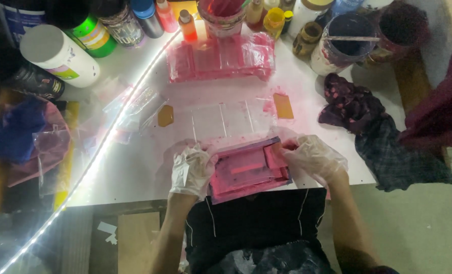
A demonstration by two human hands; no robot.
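A small rectangular printing screen point(246, 170), smeared pink with a dark frame, lies at the near edge of the white table point(134, 167). My left hand point(191, 170), in a thin clear glove, grips its left side. My gloved right hand point(314, 158) holds its right end, fingers by a small pink squeegee piece point(275, 155) resting on the screen. Just beyond the screen lies a clear plastic sheet point(221, 119) taped down with two orange tabs.
A pink-stained stack of plastic bags point(221, 58) sits further back. Bottles and ink jars point(185, 20) line the far edge, with a dark paint bucket point(343, 43) at right. A stained dark rag point(352, 104) lies right; crumpled bags point(38, 137) left.
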